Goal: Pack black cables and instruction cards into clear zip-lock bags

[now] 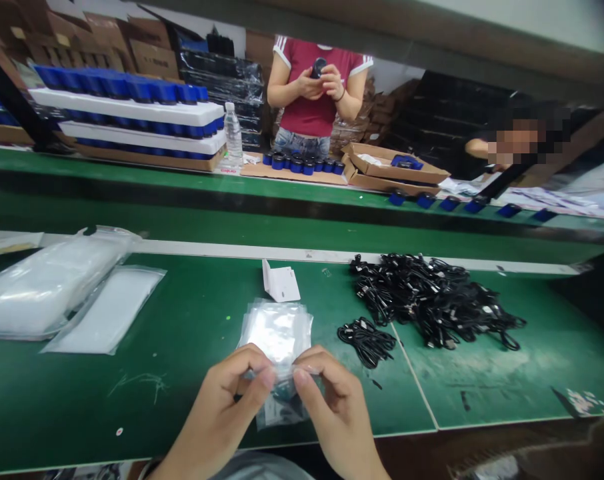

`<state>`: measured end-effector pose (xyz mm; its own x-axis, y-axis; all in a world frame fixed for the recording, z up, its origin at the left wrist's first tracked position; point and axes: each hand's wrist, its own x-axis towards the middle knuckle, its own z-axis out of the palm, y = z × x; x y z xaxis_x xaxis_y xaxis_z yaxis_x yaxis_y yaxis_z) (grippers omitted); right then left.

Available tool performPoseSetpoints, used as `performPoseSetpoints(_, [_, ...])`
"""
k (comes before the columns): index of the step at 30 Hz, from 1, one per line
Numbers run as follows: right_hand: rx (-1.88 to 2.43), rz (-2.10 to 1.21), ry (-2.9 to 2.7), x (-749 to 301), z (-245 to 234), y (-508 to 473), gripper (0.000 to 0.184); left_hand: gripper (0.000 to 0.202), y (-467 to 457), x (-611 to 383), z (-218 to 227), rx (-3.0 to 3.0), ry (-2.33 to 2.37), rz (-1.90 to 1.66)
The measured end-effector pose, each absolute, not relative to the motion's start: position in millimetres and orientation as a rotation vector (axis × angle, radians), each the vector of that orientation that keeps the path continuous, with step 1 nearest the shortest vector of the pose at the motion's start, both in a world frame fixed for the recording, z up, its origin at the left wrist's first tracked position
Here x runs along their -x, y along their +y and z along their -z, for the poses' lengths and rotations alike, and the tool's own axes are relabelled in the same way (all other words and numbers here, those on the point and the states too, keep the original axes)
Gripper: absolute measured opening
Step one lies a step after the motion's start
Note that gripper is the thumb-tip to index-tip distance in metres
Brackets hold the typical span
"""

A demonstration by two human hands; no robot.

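Nearest the hands, a stack of clear plastic bags (276, 331) lies on the green workbench (147, 393), and a folded white card (281, 281) stands just above it. To the right are a small bundle of black cables (366, 341) and a much larger heap of black cables (422, 300). At the left of the frame lie two flat white packs in plastic (107, 310). A pale rail (302, 253) runs along the bench's far edge, and the near edge passes just below the hands. Green bench surface shows to the lower left and between the hands and the cables.

Beyond the rail, a person in a red shirt (315, 100) holds a dark round object in both hands, well apart from the near bench. Rows of blue-capped items (302, 165) stand on the far bench.

The left hand (227, 407) and right hand (337, 410) each pinch a clear plastic bag (277, 393) narrowly between thumb and fingers, their fingertips close together. The bag sits at the bottom center of the frame, with something dark inside it, too blurred to tell.
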<state>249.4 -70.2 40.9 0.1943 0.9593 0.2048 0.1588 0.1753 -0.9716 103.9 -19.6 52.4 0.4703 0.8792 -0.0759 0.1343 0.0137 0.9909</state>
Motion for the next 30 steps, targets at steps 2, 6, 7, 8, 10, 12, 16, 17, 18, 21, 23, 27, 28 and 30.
performPoseSetpoints(2, [1.246,-0.832,-1.25,-247.9,-40.7,-70.2,0.019,0.029,-18.0,-101.2,-51.0,-1.485,0.946,-0.695])
performPoseSetpoints(6, [1.275,-0.833,-1.272,-247.6,-38.2,-69.9,0.021,0.025,-17.3,-97.3,-44.8,-1.649,1.006,-0.688])
performPoseSetpoints(7, [1.294,-0.861,-1.285,-248.0,-37.7,-69.9,0.022,0.024,-17.8,-97.0,-43.8,-1.693,1.019,-0.692])
performPoseSetpoints(8, [1.313,-0.894,-1.303,-248.5,-37.5,-69.9,0.022,0.024,-18.5,-96.9,-43.2,-1.725,1.029,-0.688])
performPoseSetpoints(10, [1.352,-0.938,-1.338,-249.2,-37.8,-69.8,0.021,0.024,-20.1,-97.2,-42.9,-1.759,1.026,-0.641])
performPoseSetpoints(12, [1.377,-0.923,-1.373,-249.9,-39.1,-69.5,0.021,0.024,-21.3,-97.0,-42.9,-1.784,1.015,-0.586])
performPoseSetpoints(16, [1.404,-0.903,-1.463,-255.0,-44.4,-70.1,0.021,0.024,-21.5,-94.4,-41.8,-1.871,1.041,-0.597])
performPoseSetpoints(17, [1.412,-0.932,-1.502,-257.4,-45.3,-70.8,0.021,0.023,-21.4,-93.7,-41.1,-1.873,1.047,-0.611])
performPoseSetpoints(18, [1.422,-0.963,-1.55,-259.8,-45.5,-71.8,0.021,0.022,-21.7,-93.0,-40.4,-1.858,1.045,-0.616])
performPoseSetpoints(21, [1.465,-0.926,-1.693,-263.7,-39.1,-75.2,0.022,0.017,-26.4,-89.2,-38.9,-1.786,1.019,-0.6])
performPoseSetpoints(23, [1.458,-0.839,-1.774,-261.7,-30.2,-77.0,0.022,0.015,-32.8,-80.3,-39.5,-1.776,1.032,-0.603])
performPoseSetpoints(27, [1.322,-0.877,-1.951,-255.0,-14.2,-76.5,0.031,0.016,-49.9,-26.9,-45.1,-1.736,1.282,-0.574])
performPoseSetpoints(28, [1.313,-0.878,-1.98,-254.5,-12.0,-75.1,0.039,0.017,-55.2,-5.1,-46.2,-1.688,1.383,-0.525])
performPoseSetpoints(30, [1.327,-0.821,-2.027,-255.3,-9.5,-71.0,0.041,0.018,-67.8,45.0,-45.9,-1.583,1.531,-0.396])
